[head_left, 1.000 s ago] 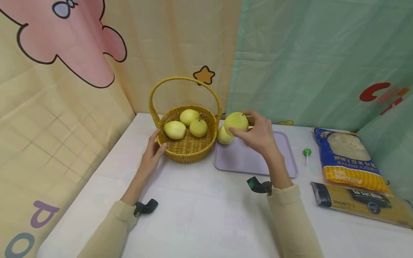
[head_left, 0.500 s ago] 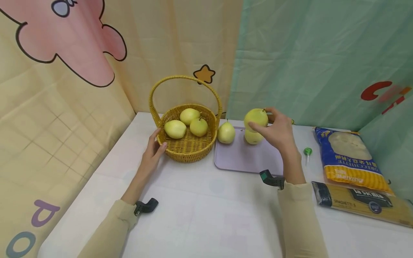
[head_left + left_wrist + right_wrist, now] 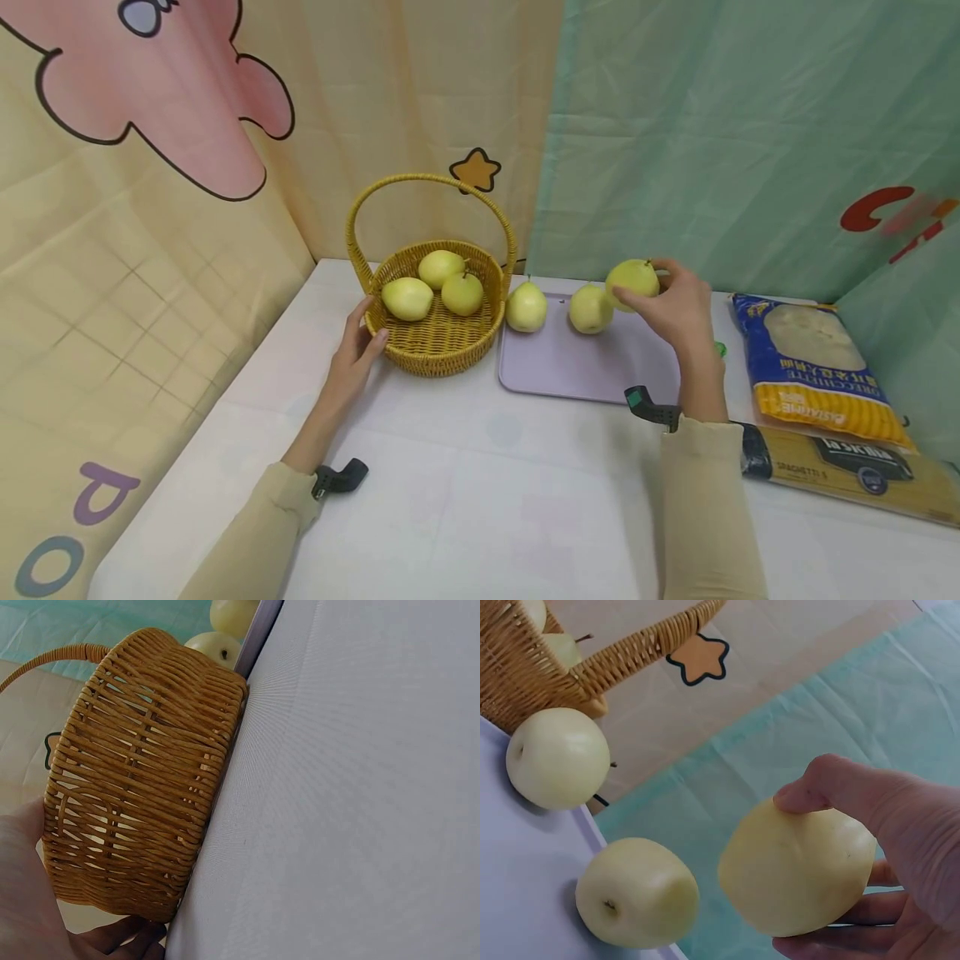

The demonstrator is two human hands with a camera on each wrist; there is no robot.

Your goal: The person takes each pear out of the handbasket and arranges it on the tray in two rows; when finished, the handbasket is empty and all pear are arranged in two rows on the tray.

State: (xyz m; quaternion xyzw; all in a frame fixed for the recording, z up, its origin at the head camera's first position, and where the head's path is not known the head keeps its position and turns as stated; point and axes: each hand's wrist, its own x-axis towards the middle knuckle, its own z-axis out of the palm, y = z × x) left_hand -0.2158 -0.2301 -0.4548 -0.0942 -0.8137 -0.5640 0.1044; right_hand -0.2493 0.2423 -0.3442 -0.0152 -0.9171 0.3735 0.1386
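My right hand (image 3: 681, 307) grips a yellow-green pear (image 3: 632, 283) above the back right of a lilac tray (image 3: 555, 379). In the right wrist view, thumb and fingers wrap that pear (image 3: 799, 870) from opposite sides. Two more pears stand on the tray: one (image 3: 590, 309) just left of the held one, another (image 3: 527, 307) at the left end beside the basket. The wicker basket (image 3: 438, 364) has a tall handle and three pears (image 3: 407, 299) inside. At its left front rim my left hand (image 3: 351, 354) holds the side, thumb and fingers around the wicker (image 3: 142, 772).
To the right lie a blue and yellow pasta bag (image 3: 821, 367) and a long spaghetti packet (image 3: 855, 472). A green lollipop (image 3: 721, 348) is mostly hidden behind the right wrist. Patterned curtains (image 3: 720, 150) hang behind and beside the white table (image 3: 450, 500).
My right hand has carried the pear rightward along the tray, from near the basket to the tray's right part, and lowered it lately. The left hand and basket stay put.
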